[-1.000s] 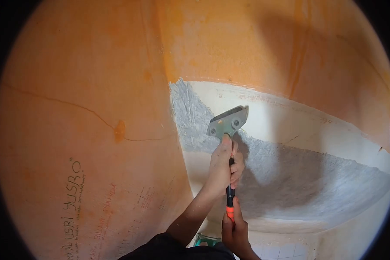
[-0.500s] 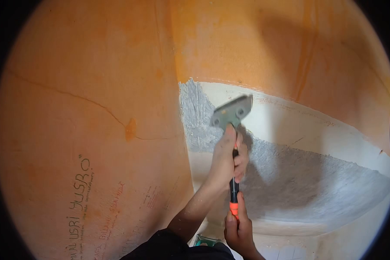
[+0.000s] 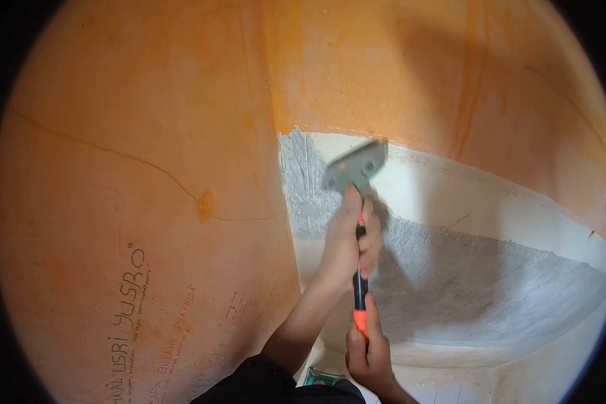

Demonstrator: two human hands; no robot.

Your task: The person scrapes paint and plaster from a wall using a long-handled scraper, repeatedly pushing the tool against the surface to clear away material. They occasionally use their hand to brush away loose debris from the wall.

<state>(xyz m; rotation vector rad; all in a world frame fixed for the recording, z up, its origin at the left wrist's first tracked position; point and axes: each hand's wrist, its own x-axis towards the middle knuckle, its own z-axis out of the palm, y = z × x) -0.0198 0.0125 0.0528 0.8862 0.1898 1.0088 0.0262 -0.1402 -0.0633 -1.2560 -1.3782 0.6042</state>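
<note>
A wall scraper with a wide grey-green metal head (image 3: 357,167) and a black and orange handle (image 3: 360,296) lies across the middle of the view. My left hand (image 3: 350,232) is wrapped round the handle just below the head, thumb pointing up along it. Lower down, my right hand (image 3: 369,353) grips the orange end of the handle. The slanted head is over a pale band of wall (image 3: 444,182), its left end near a scraped grey patch (image 3: 306,178). Whether its blade touches the wall is hard to tell, as it is slightly blurred.
Orange painted wall (image 3: 114,81) meets the pale wall at a corner, with a crack and handwriting (image 3: 128,303) on the left. Rough grey wall (image 3: 451,289) spreads at right. Below, a green object (image 3: 323,377) shows near white floor tiles (image 3: 444,394).
The scraper head and both hands have shifted slightly left, and the head is a little higher. Both hands keep their grip on the handle.
</note>
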